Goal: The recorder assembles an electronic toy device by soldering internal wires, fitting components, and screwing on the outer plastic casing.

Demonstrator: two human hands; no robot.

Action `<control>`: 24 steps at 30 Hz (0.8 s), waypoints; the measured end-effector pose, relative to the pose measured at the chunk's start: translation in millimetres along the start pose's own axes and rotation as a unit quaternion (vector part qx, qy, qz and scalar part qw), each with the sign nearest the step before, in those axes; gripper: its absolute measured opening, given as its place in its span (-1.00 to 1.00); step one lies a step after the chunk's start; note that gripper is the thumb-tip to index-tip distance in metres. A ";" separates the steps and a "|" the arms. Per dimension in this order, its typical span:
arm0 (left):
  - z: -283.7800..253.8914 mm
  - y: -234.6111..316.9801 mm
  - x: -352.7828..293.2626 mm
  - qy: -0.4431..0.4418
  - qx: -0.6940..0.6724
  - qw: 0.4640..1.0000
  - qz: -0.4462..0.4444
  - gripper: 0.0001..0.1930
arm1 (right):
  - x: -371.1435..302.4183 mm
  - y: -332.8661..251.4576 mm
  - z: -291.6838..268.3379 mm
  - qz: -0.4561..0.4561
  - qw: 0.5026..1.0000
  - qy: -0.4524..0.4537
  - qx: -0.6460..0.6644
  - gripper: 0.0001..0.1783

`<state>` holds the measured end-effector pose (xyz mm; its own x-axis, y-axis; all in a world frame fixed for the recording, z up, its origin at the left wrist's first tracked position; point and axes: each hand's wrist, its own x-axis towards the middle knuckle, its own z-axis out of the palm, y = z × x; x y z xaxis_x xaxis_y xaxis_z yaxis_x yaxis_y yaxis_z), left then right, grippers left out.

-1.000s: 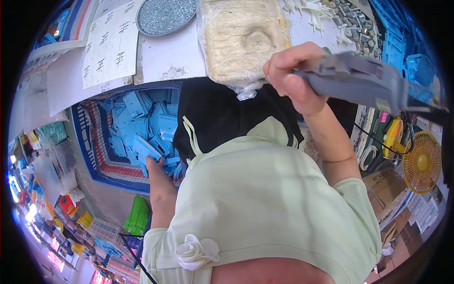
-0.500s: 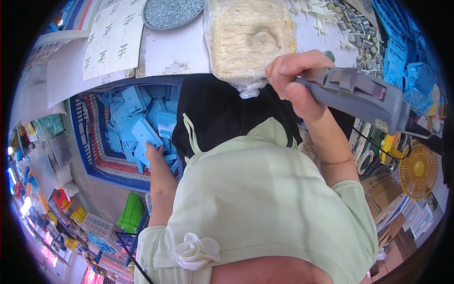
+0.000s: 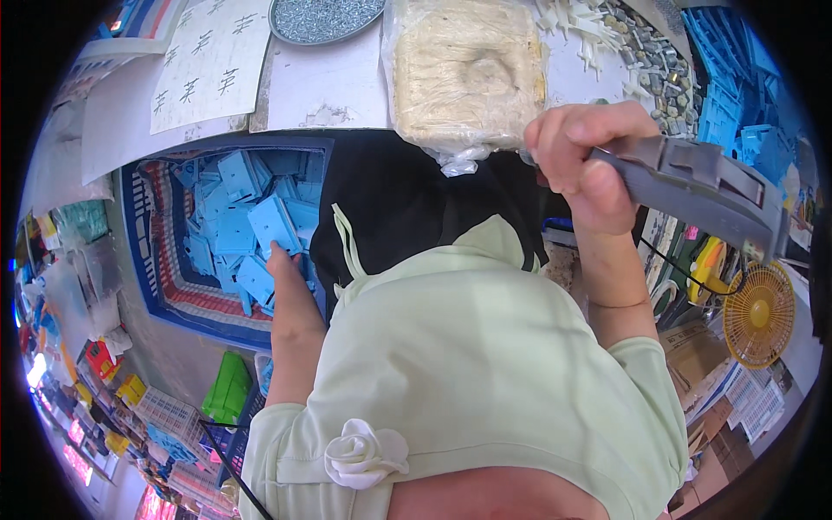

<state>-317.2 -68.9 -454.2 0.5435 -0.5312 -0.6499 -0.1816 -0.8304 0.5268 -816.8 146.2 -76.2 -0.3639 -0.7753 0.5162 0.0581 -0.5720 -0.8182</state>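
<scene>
Left hand (image 3: 284, 260) gripping a blue plastic part (image 3: 274, 223) over crate (image 3: 143, 260) of them, right hand (image 3: 581, 160) clasping grey tool (image 3: 702, 186)

Metal dish of screws (image 3: 325, 17) up top, bagged pale fibre pad (image 3: 468, 74) beside it, small yellow fan (image 3: 758, 314) off right.

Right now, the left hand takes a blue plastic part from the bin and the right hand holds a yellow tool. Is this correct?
Not fully. In the head view the tool in the right hand is grey, not yellow. The left hand does take a blue plastic part from the bin.
</scene>
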 end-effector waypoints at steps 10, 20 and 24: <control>31.2 187.6 -261.8 -0.196 0.010 0.757 0.624 -0.67 | 46.9 -41.1 -14.2 -0.019 0.997 -0.063 0.036 -0.65; 114.3 230.4 -483.3 -0.525 0.037 0.370 0.766 -0.78 | 70.0 -52.4 -21.0 -0.033 0.998 -0.051 0.018 -0.64; 123.1 238.9 -484.3 -0.534 0.078 0.343 0.769 -0.80 | 70.4 -48.5 -37.0 -0.037 0.999 -0.033 0.002 -0.64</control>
<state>-724.7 -30.7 -80.9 -0.8881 -0.0500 0.4569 0.3328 0.6155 0.7144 -879.7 129.2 -9.6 -0.3063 -0.7462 0.5911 0.0370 -0.6298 -0.7758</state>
